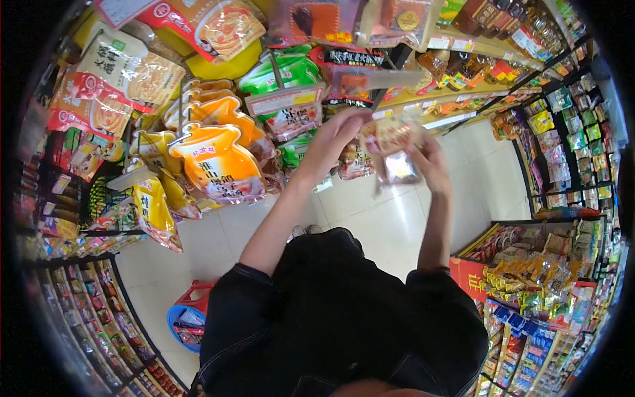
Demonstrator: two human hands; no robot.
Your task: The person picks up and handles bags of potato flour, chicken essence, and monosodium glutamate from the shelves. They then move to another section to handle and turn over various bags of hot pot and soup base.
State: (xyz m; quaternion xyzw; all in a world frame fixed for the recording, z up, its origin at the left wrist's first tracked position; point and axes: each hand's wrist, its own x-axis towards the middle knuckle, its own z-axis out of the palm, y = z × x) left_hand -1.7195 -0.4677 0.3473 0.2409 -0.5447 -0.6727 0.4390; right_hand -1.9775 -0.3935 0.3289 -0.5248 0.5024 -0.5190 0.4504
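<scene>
My right hand (428, 159) is closed on the right edge of a clear packet (391, 147) with a red and cream label and a shiny lower part. My left hand (336, 140) is raised at the packet's upper left, beside the hanging goods; its fingers are bunched near a hook, and what they hold, if anything, cannot be made out. Left of it hang orange pouches (221, 165) and green-topped pouches (284, 71) on metal hooks. Red and dark packets (356, 162) hang just behind and below my left hand.
A blue basket (173, 323) holding packets stands on the floor at lower left, beside a red stool-like object (197, 294). Shelves (119, 311) line the lower left. A red-sided display bin (468, 278) stands at right. Pale floor tiles (350, 198) show below the hands.
</scene>
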